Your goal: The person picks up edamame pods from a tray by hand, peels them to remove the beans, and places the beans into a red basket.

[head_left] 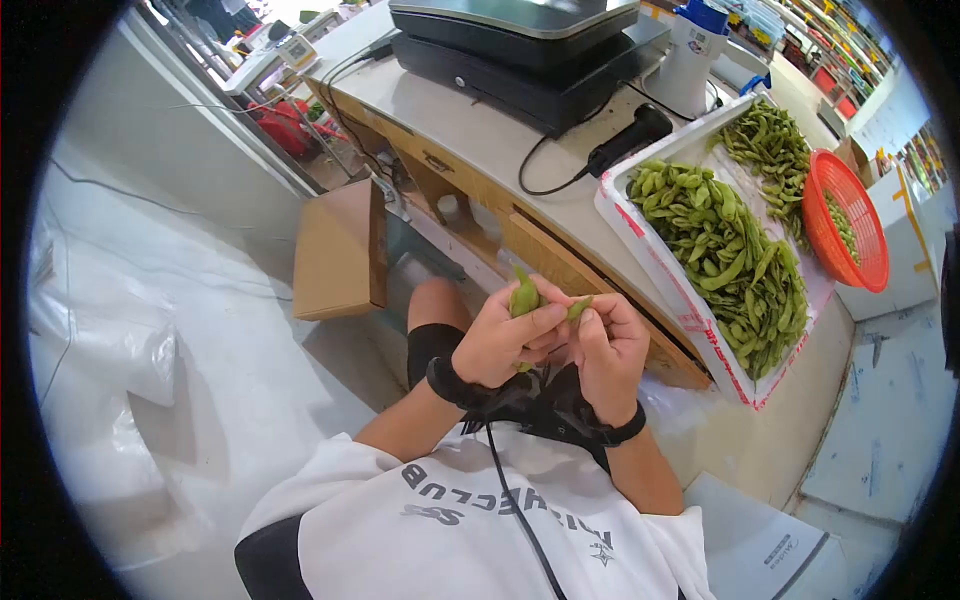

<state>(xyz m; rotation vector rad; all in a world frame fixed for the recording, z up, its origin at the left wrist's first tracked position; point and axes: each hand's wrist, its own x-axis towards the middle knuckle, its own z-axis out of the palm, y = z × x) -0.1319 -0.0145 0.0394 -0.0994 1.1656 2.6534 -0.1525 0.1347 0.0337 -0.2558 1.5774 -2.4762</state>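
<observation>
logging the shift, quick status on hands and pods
Left grip closed on green pods; right grip pinching one pod. More pods in white box. Nothing visibly in the way.

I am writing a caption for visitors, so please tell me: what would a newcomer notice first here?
Probably the white tray at the right, heaped with green pods. At its far right edge, the bright red basket with loose beans stands out. Near the centre, the left hand and right hand hold a few more pods.

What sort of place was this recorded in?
Probably a shop, at its counter: a handheld scanner lies there, a tray of green pods sits beside it, and what look like stocked shelves stand in the background.
</observation>
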